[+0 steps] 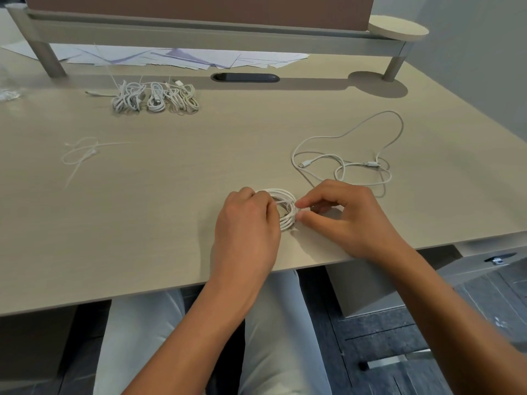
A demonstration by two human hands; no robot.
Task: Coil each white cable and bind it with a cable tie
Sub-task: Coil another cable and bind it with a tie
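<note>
While the left hand [247, 220] grips the coil [285, 208] near the front edge of the table [176, 178], the right hand [339, 215] pinches what seems to be a tie at the side of the coil. If either grip loosens, I think the loops can spring open before the tie locks. No container is visible; a loose cable [348, 155] lies just behind, and bound coils [155, 98] lie far back.

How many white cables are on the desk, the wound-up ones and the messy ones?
Bound coils at the back: 4, as far as I can tell
Coil held by both hands: 1
Loose cable: 1
Total: 6
</note>
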